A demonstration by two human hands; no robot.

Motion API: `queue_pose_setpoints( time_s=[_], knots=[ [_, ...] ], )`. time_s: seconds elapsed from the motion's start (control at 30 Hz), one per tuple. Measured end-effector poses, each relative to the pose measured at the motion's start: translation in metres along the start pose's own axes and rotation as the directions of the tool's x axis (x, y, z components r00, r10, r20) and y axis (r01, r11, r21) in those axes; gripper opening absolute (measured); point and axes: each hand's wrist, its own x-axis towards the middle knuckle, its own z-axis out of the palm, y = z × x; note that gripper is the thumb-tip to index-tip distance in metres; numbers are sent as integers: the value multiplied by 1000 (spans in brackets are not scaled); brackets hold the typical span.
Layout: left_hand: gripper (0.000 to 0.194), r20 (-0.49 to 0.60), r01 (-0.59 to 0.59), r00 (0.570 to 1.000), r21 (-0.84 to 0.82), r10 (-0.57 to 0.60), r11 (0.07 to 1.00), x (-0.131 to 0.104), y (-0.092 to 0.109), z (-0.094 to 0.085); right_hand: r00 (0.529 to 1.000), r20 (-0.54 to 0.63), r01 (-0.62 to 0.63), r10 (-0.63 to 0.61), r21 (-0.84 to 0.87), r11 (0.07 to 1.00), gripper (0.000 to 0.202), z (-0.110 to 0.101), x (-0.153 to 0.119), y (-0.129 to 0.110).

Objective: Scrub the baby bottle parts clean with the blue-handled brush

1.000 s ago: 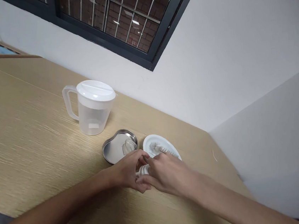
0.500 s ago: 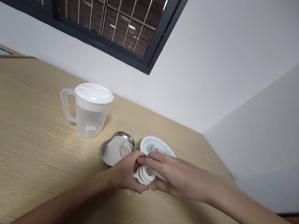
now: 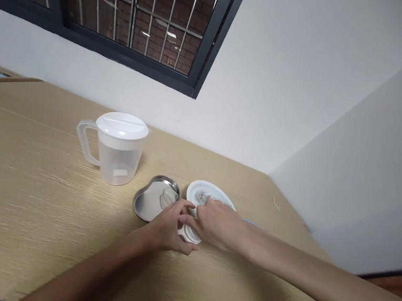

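Note:
My left hand [image 3: 169, 228] is wrapped round a small white round object [image 3: 191, 235], which lies between its thumb and fingers. Over that object's right side is my right hand [image 3: 216, 223], its fingers curled; whether they hold anything is hidden. Just behind the hands, a white bowl [image 3: 192, 188] holds a white brush with bristles [image 3: 209, 197]. A kidney-shaped metal tray [image 3: 145, 205] with a clear object [image 3: 168, 197] in it stands beyond my left hand.
A clear lidded jug [image 3: 120, 152] stands at the back left of the wooden table [image 3: 46, 186]. Right of my right hand, a thin blue stick [image 3: 255, 224] shows. A thin pale strip [image 3: 276, 203] lies near the right edge. Behind is a wall with a barred window.
My right hand has turned and curled its fingers over the white object, covering more of it. A blue stick now shows beyond the right wrist. The view has shifted slightly.

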Motion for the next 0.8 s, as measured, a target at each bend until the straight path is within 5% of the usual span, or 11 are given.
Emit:
queue_pose_setpoints(
  time_s=[0.1,0.17,0.23,0.3,0.37,0.57,0.8],
  knots=[
    [86,-3,-9,1000,20,9,1000,1,0,0,997,-8,-79,79,12,997,79,-10,-10,5],
    [84,0,-4,1000,4,4,1000,1,1,0,995,-6,-99,100,76,992,72,-18,-19,13],
    [79,-5,-9,1000,-18,9,1000,1,0,1,998,-28,67,-62,194,979,45,-21,-26,21],
    [80,-7,-10,1000,-44,10,999,1,-2,2,967,2,246,-254,243,938,40,-19,-28,27],
    [84,-5,-17,1000,-56,16,998,1,-4,3,950,8,304,-313,216,928,26,-14,-25,27],
    [85,-3,1,1000,-48,-1,999,1,-4,4,985,102,128,-136,77,989,33,-6,-9,8],
    [80,22,0,1000,5,0,1000,0,2,-2,1000,2,6,-6,27,1000,56,-13,-3,6]
  ],
)
